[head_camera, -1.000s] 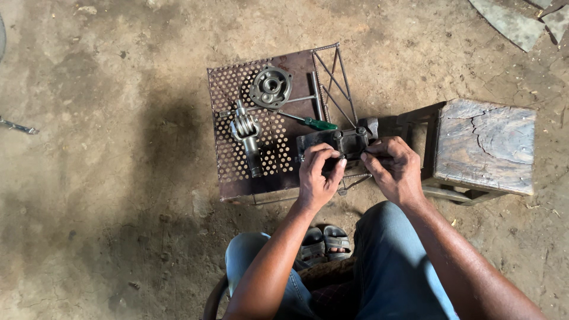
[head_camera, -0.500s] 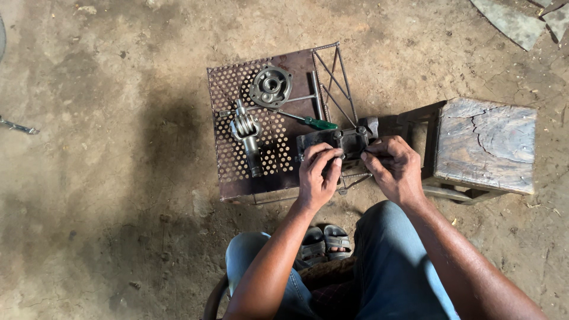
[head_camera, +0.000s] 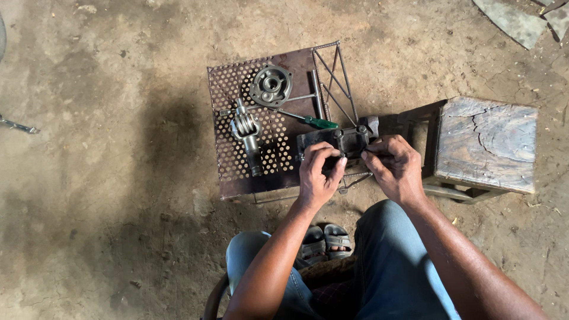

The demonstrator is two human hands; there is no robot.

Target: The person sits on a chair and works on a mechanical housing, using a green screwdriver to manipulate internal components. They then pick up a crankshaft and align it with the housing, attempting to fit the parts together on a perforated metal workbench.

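Far left, thin metal rod [head_camera: 18, 125] lying on the dirt floor [head_camera: 106, 207]. Centre: rusty perforated metal surface [head_camera: 228, 157] carrying a geared shaft [head_camera: 247, 133] on its left, a round flanged housing [head_camera: 271, 86] at the far side, a green-handled screwdriver [head_camera: 308, 121] just right of them. At the surface's right near edge sits a dark metal block with bolts [head_camera: 344, 141]. Left hand [head_camera: 320, 175] on the block's near left side, fingers curled and clenched on it. Right hand [head_camera: 394, 169] at the block's right end, fingers pinched tight; what's between them, cannot tell. Far right, weathered wooden stool [head_camera: 486, 145], just beside the right hand. Near edge: sandals [head_camera: 325, 242] between the knees
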